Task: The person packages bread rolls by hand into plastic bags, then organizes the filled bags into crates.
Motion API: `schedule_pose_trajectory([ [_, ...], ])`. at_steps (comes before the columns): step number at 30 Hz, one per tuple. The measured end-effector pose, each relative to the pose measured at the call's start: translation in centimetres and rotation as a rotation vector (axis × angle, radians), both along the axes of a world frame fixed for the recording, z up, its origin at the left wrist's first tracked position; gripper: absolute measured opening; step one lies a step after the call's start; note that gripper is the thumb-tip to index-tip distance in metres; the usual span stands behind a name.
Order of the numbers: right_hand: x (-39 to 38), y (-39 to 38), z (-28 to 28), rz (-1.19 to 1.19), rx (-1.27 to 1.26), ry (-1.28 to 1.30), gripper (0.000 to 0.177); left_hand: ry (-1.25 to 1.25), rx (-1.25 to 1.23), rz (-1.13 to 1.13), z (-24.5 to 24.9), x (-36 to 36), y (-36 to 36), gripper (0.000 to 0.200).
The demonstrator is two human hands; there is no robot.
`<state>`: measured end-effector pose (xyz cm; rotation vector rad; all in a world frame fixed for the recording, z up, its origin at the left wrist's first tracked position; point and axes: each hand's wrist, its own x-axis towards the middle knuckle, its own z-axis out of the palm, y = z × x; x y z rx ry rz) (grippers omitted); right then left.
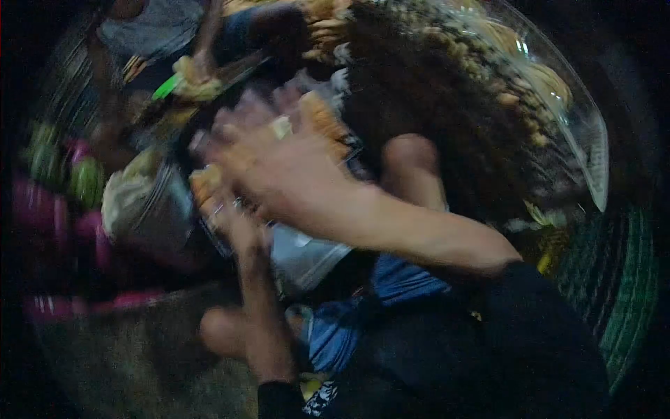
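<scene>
My right hand (pixel 286 164) reaches across the middle with its fingers apart, smeared by motion. It lies over a cluster of orange-brown pieces (pixel 324 119), whose kind I cannot make out. Close to it on the lower left is my left hand (pixel 234 220), at the side of another orange-brown piece (pixel 204 183); its fingers are blurred and partly hidden. Below both hands a pale, translucent plastic bag or wrap (pixel 303 255) shows above my lap.
Another person's hand (pixel 202 75) is at the upper left, near a bright green item (pixel 166 87). A whitish bag (pixel 139 195) stands left, beside pink and green things. Right of my hands spreads a dark heap (pixel 447 105) with pale pieces, under a clear curved edge (pixel 593 153).
</scene>
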<state>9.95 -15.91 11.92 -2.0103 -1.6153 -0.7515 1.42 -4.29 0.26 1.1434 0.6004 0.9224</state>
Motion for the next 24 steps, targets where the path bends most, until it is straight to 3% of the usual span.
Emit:
schedule_pose_trajectory([
  [2,0.1,-1.5,3.4,-0.034,-0.372,0.139,0.075,-0.313,-0.188,-0.131,2.0,-0.6,-0.6,0.064],
  [3,0.4,-3.1,6.3,-0.088,-0.532,0.208,0.069,-0.267,-0.137,-0.189,3.0,-0.7,-1.3,0.062],
  [4,1.6,-6.3,9.6,-0.157,-0.479,0.144,0.064,-0.222,-0.081,-0.246,4.1,-0.8,-2.2,0.061],
  [5,2.7,-9.5,12.9,-0.229,-0.427,0.084,0.061,-0.076,0.031,-0.349,4.2,-0.5,-2.9,0.057],
  [7,8.0,-17.8,17.6,-0.462,-0.357,-0.145,0.054,0.881,0.553,-0.718,-6.9,2.3,0.5,0.052],
  [8,10.5,-22.4,20.7,-0.658,-0.514,-0.143,0.048,1.150,0.685,-0.847,-1.5,2.0,-4.2,0.057],
  [9,12.8,-23.7,21.3,-1.065,-0.473,0.002,0.049,1.238,0.904,-0.970,-4.2,2.3,-5.0,0.059],
  [10,14.9,-25.0,21.8,-1.485,-0.484,0.147,0.050,1.293,0.992,-0.952,-6.5,1.9,-4.9,0.059],
  [12,28.3,-40.4,15.3,-1.496,-0.700,0.003,0.060,1.378,1.075,-0.942,-6.3,1.8,-5.7,0.060],
  [14,30.4,-45.9,11.5,-1.560,-0.593,0.416,0.055,1.401,1.050,-0.940,-8.0,3.3,-5.7,0.062],
  [17,29.7,-46.3,10.3,-1.497,-0.338,1.073,0.051,1.377,0.968,-0.994,-8.0,3.5,-5.4,0.064],
  [19,28.7,-44.7,10.9,-1.361,-0.286,1.308,0.055,1.168,0.968,-1.065,-13.3,2.7,-2.8,0.062],
  [20,28.7,-44.1,10.8,-1.313,-0.212,1.392,0.056,1.062,0.965,-1.086,-13.2,2.9,-2.5,0.062],
  [21,28.9,-43.7,10.0,-1.306,-0.044,1.412,0.057,1.045,0.722,-1.132,-13.1,2.3,-2.0,0.058],
  [23,30.0,-44.9,8.4,-1.256,0.031,1.534,0.059,0.971,0.223,-1.168,-4.9,1.8,-2.6,0.051],
  [24,31.0,-45.3,8.6,-1.274,-0.027,1.155,0.061,0.889,0.202,-1.133,-3.3,1.6,-2.5,0.049],
])
